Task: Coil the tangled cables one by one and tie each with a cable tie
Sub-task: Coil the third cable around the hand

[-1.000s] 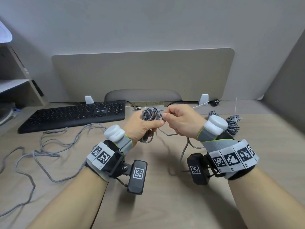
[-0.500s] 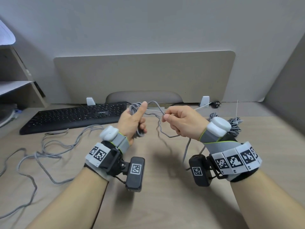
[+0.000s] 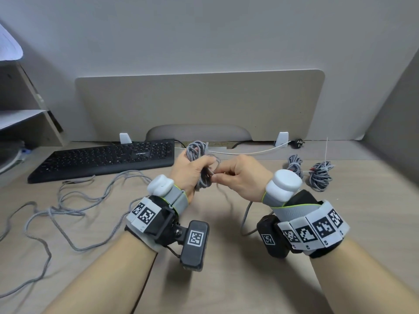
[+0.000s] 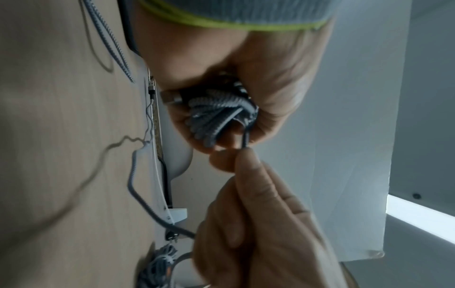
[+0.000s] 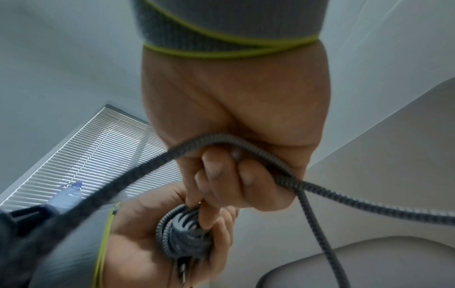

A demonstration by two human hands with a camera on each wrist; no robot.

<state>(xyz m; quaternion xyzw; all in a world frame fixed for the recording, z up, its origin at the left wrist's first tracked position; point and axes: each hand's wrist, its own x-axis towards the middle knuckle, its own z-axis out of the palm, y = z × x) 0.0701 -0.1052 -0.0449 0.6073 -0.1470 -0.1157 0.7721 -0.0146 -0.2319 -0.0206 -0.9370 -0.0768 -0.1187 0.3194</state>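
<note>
My left hand grips a coil of grey braided cable, held above the desk in front of the keyboard. My right hand pinches the free strand of the same cable right against the coil. The cable's loose tail hangs from the right hand to the desk. In the left wrist view the coil fills the left palm and the right fingertips hold a strand leaving it. In the right wrist view the strand crosses the right palm above the coil.
A loose tangled grey cable sprawls over the desk's left side. Two coiled grey bundles lie at the right, a white cable tie sticking up from one. A black keyboard sits behind.
The loose loop that hung between my hands has been drawn onto the coil. My left hand turned and the two hands came together, fingertips nearly touching.
</note>
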